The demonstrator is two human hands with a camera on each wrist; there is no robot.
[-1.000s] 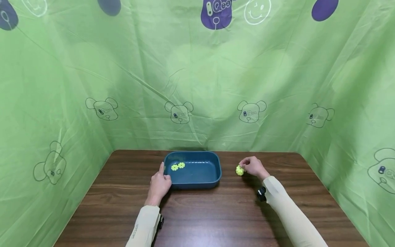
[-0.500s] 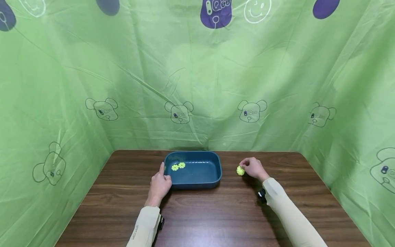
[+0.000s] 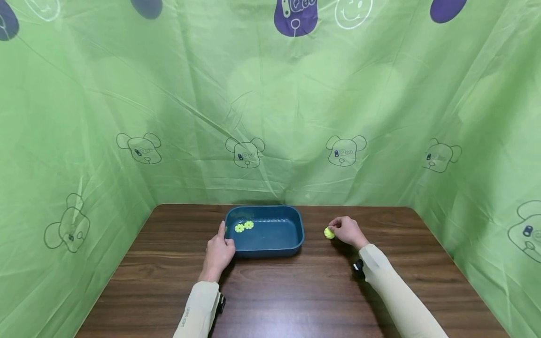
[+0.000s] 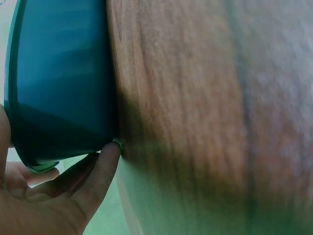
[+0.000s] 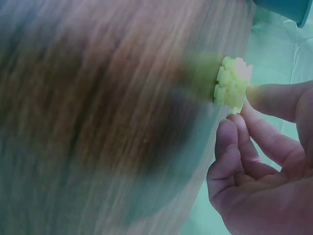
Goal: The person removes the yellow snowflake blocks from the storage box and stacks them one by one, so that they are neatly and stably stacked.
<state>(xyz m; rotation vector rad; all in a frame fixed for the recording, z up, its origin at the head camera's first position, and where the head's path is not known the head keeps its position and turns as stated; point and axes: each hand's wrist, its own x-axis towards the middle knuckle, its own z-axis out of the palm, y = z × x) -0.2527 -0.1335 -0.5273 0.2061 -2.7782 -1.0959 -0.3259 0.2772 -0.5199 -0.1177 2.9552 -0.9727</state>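
Observation:
My left hand point(image 3: 218, 253) rests against the left end of a dark blue plastic tub point(image 3: 267, 253), its index finger straight along the rim. In the left wrist view, another straight finger point(image 4: 100, 171) touches the tub's outer wall low by the table. Inside the tub, two yellow-green flower-shaped discs point(image 3: 239, 228) lie flat at the left. To the tub's right, my right hand point(image 3: 347, 232) pinches a small stack of matching notched discs point(image 5: 232, 84) between thumb and fingertips. The stack is just above or on the table; which one, I cannot tell.
A brown wood-grain table point(image 3: 279, 291) carries everything. Green printed cloth point(image 3: 296, 103) hangs close behind it and on both sides. The tub stands near the table's back edge, with bare wood between it and the right hand.
The right hand stays almost in place, its fingers shifting slightly over the disc stack, less of which shows now. Left hand and tub have not moved.

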